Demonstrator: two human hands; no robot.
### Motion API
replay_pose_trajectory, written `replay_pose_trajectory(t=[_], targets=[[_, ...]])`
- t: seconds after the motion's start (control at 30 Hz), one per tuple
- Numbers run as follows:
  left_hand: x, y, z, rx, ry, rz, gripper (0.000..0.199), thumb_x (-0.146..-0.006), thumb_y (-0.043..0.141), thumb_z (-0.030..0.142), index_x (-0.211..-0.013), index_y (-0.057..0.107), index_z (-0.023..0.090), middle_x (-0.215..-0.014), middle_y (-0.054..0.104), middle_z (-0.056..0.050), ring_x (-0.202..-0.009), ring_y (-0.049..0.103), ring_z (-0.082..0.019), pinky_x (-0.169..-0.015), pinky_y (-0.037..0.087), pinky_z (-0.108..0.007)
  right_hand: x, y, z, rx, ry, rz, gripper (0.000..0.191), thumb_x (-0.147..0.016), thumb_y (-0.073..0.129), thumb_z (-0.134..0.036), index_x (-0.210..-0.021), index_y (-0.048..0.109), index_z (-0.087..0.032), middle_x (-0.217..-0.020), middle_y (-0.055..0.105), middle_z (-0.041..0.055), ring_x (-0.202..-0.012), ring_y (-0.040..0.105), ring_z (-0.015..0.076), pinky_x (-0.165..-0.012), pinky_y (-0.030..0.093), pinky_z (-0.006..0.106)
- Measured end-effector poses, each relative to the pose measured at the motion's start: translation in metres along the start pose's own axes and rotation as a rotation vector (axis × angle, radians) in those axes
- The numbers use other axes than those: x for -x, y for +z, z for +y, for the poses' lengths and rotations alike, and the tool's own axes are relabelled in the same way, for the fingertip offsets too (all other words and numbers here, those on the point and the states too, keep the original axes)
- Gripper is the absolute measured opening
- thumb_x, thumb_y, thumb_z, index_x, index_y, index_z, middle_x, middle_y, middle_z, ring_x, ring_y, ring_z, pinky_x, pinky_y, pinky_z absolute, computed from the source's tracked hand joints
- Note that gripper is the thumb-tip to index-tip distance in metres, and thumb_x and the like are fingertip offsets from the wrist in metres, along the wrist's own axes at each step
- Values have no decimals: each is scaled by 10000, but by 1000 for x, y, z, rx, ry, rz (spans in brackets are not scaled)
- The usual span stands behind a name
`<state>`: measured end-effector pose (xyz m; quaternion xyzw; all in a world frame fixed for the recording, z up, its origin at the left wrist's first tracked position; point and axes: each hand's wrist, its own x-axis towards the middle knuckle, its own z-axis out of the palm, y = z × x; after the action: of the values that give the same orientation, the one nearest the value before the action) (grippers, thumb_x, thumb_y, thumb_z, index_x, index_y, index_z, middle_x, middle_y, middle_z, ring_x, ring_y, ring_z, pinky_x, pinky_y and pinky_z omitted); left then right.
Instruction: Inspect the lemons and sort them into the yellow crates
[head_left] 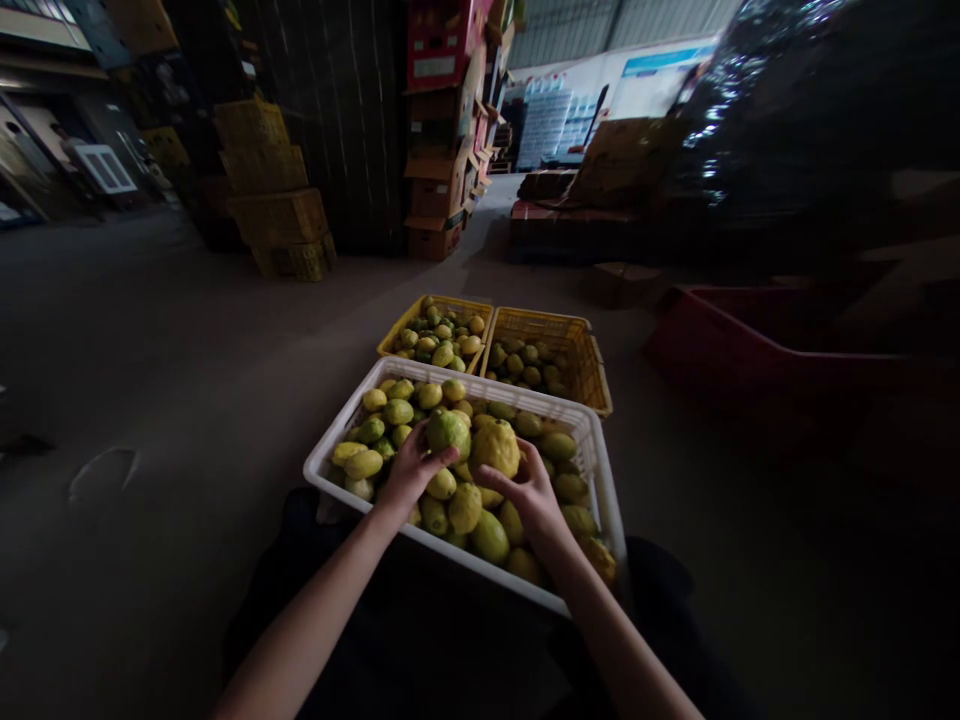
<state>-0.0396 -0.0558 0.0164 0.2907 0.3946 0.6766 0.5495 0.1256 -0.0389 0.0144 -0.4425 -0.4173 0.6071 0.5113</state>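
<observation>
A white plastic crate full of yellow and green fruits lies right in front of me. Above its middle, my left hand is closed round a round green fruit. Beside it, my right hand grips a bumpy yellow fruit between thumb and fingers. The two held fruits are close together, over the other fruits. Parts of my fingers are hidden behind what they hold.
Beyond the white crate stand a yellow crate of fruits and a second yellow crate, partly filled. A red bin is at the right. Stacked boxes and cartons stand farther back.
</observation>
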Motion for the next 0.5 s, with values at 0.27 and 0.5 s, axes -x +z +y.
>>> replay_pose_trajectory(t=[0.27,0.5], targets=[[-2,-5,5,218,-191,-75,382,-659,846,218,-1000,677,187,-989,706,-41,-1066,634,-224,-966,462,-345,-2,-8,-10,-225,127,-177,462,-658,821,-422,-1056,651,-261,-1104,723,35,-989,686,280,-780,585,377],[-5,-1,20,238,-330,-83,218,-732,788,143,-932,702,143,-985,726,-72,-1110,639,-249,-1011,488,-384,-14,-20,-12,-261,129,-207,382,-680,770,-487,-964,709,-239,-1001,764,53,-1006,695,316,-791,594,439]])
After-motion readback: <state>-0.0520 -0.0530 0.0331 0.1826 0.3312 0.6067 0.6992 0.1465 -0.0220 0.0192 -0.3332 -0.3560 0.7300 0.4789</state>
